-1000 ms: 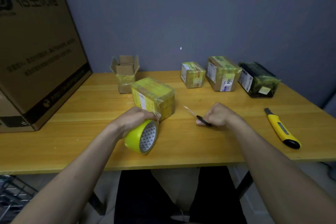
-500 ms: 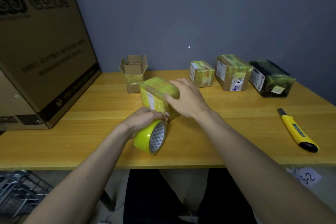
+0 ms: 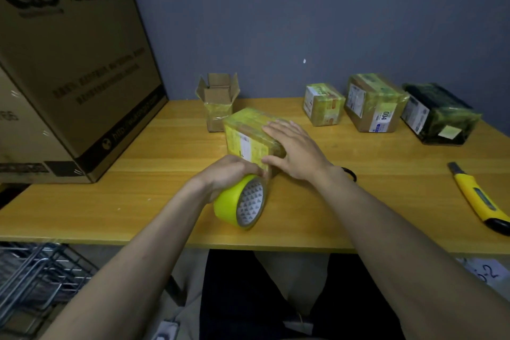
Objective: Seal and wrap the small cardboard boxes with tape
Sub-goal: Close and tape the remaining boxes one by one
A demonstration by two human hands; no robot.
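Now that the right hand (image 3: 296,153) has let go of the small black cutter and lies flat with straight fingers on the yellow-taped cardboard box (image 3: 249,135) mid-table, the left hand (image 3: 230,174) grips the yellow tape roll (image 3: 240,203) just beside it, so the cut tape end is probably getting pressed down.

Looks like a small packing or shipping workroom. Plain wooden table (image 3: 138,201) against a bare grey wall (image 3: 303,8); labelled, taped parcels (image 3: 375,102) beyond the right hand (image 3: 296,150), big printed carton (image 3: 71,69) left of the left hand (image 3: 229,174), utility knife (image 3: 480,199) far right.
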